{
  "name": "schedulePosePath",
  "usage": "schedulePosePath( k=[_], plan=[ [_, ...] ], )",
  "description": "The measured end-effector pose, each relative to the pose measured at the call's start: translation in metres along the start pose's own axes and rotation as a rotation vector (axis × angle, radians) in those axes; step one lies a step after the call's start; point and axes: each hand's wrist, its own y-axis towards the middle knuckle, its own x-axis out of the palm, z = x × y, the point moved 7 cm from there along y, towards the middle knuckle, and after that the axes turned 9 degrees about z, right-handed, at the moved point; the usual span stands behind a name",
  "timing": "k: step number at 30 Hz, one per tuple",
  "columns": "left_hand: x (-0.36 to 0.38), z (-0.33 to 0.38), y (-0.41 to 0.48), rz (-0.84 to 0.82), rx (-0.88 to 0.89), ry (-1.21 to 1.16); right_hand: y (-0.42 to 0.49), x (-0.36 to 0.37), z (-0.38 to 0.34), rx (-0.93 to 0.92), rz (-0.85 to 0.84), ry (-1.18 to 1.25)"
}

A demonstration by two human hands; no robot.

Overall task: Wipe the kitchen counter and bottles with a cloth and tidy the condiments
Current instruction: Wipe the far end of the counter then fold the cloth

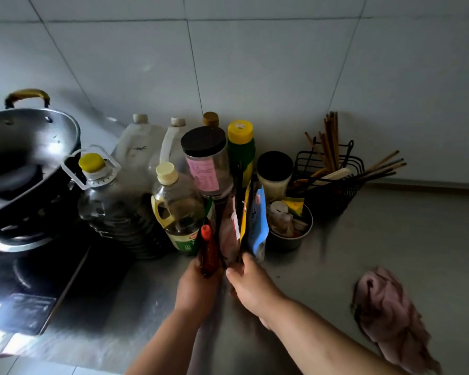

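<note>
My left hand grips a small red-capped sauce bottle at the front of the condiment cluster. Beside it my right hand pinches the lower edge of several upright seasoning packets, one blue, one yellow, one pinkish. Behind them stand a black-lidded jar with a pink label, a yellow-capped green bottle, a cooking oil bottle, a large clear oil jug and two white jugs. The pink cloth lies crumpled on the steel counter to the right, apart from both hands.
A wok with a gold handle sits on the black stove at the left. A metal bowl of small packets, a black-lidded white jar and a black wire rack with chopsticks stand right of the cluster. A tiled wall runs behind.
</note>
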Motion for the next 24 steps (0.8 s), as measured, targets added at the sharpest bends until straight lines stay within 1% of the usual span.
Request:
schedulePosePath(
  k=[4, 9, 15, 18, 20, 22, 24],
  plan=[
    [-0.001, 0.001, -0.002, 0.008, -0.017, -0.037, 0.000, -0.003, 0.009, -0.028, -0.029, -0.122],
    [-0.004, 0.003, -0.002, 0.024, -0.055, -0.007, -0.011, -0.018, 0.010, -0.067, -0.048, -0.214],
    [0.003, -0.003, -0.024, 0.030, -0.192, -0.033, -0.029, -0.064, 0.030, -0.073, -0.028, -0.119],
    [0.008, -0.013, -0.037, 0.044, -0.294, -0.041, -0.036, -0.102, 0.050, -0.026, 0.062, -0.100],
    [0.015, -0.012, -0.047, 0.022, -0.324, -0.042, -0.040, -0.135, 0.069, -0.015, 0.153, -0.138],
    [0.024, -0.007, -0.060, -0.008, -0.340, -0.052, -0.042, -0.170, 0.086, -0.031, 0.268, -0.252],
    [0.033, 0.001, -0.075, -0.028, -0.336, -0.071, -0.048, -0.206, 0.098, -0.044, 0.420, -0.411]
  ],
)
